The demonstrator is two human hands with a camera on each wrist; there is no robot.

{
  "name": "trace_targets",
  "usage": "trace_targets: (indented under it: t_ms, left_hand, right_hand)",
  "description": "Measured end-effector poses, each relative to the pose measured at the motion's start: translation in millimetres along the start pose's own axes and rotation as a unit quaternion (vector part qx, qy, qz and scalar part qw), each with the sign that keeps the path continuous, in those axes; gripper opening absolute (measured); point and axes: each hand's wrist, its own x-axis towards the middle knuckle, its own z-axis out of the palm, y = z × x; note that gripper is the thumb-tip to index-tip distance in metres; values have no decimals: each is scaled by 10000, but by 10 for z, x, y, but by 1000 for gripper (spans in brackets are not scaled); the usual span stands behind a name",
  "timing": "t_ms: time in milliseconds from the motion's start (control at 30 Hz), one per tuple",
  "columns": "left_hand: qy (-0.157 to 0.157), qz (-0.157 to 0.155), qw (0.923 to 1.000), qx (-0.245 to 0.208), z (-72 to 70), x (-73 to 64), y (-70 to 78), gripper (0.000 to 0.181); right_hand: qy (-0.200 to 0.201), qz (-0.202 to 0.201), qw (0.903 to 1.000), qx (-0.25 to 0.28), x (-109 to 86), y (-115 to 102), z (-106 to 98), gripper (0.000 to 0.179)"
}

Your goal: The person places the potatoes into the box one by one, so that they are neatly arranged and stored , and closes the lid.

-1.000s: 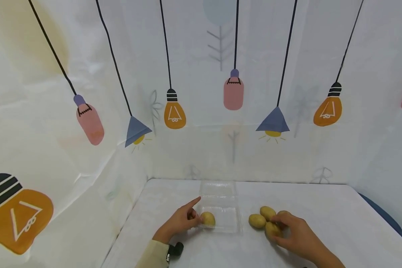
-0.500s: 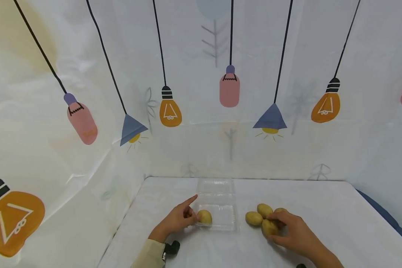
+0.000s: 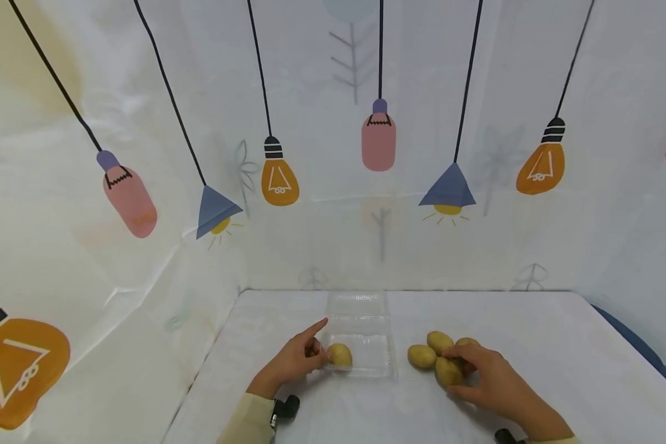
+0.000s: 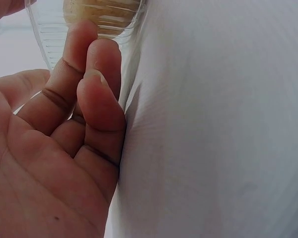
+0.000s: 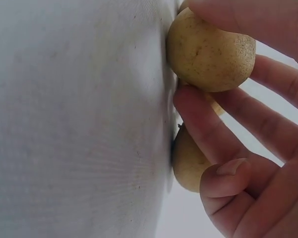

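My left hand (image 3: 293, 362) holds the left rim of a clear plastic clamshell container (image 3: 373, 353), which lies with its lid folded back. The index finger points forward along its edge. One yellow potato (image 3: 341, 354) sits in the container's left part, near my thumb. In the left wrist view, bent fingertips (image 4: 103, 106) lie against the ribbed plastic wall, with the potato (image 4: 100, 14) showing through. My right hand (image 3: 494, 381) grips another potato (image 3: 447, 372) between thumb and fingers, low at the table. In the right wrist view, that potato (image 5: 208, 52) has fingers around it, and another potato (image 5: 188, 161) sits behind them.
Around the gripped potato lie one potato (image 3: 422, 356) to the left, one (image 3: 439, 341) behind and one (image 3: 467, 341) partly hidden by the right hand. The white table (image 3: 366, 410) meets a hanging cloth (image 3: 333, 246) printed with lamps at its back edge.
The head view has shifted slightly, moving the whole scene a little. Both hands keep nearly the same hold, and the potatoes and container stay in place.
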Motion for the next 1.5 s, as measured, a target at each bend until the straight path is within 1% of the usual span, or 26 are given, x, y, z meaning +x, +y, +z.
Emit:
trace_targets:
  t_ms: [133, 233, 333, 467, 567, 700, 800, 967, 1100, 1233, 1300, 1500]
  left_hand:
    - [35, -48, 10000, 49, -2, -1, 27, 86]
    - [49, -85, 9998, 170, -24, -5, 55, 86]
    - [44, -67, 9996, 281, -38, -9, 70, 86]
    - [32, -71, 9995, 322, -22, -13, 73, 87]
    - [49, -62, 9995, 302, -6, 7, 63, 87]
    - [36, 3, 9998, 192, 9, 33, 46, 86]
    - [18, -24, 9998, 211, 12, 40, 26, 88]
    - [79, -157, 9993, 339, -5, 31, 5, 89]
    - [67, -97, 9996, 257, -11, 17, 10, 88]
    - [-36, -14, 10000, 82, 7, -5, -3, 88]
    - [-86, 3, 9999, 59, 18, -11, -9, 88]
    - [21, -26, 9999, 121, 2, 18, 11, 88]
  right_hand:
    - [-151, 103, 9998, 57, 22, -26, -43, 63]
    - [-194, 108, 9997, 64, 40, -21, -36, 64]
    - [-173, 101, 9998, 63, 43, -1, -13, 65]
    - [-146, 51, 9999, 8, 38, 13, -6, 67]
    - [-140, 7, 9999, -25, 40, 13, -28, 67]
    - [-170, 112, 9998, -56, 29, 30, -38, 68]
    - [-184, 135, 9997, -51, 15, 49, -27, 68]
    - [-194, -19, 9998, 26, 25, 41, -15, 68]
    - [-139, -62, 9999, 13, 27, 30, 8, 68]
    - [-214, 140, 9997, -10, 0, 34, 29, 68]
    - [-229, 162, 9996, 14, -13, 38, 25, 67]
    - [-97, -125, 9999, 23, 19, 36, 3, 67]
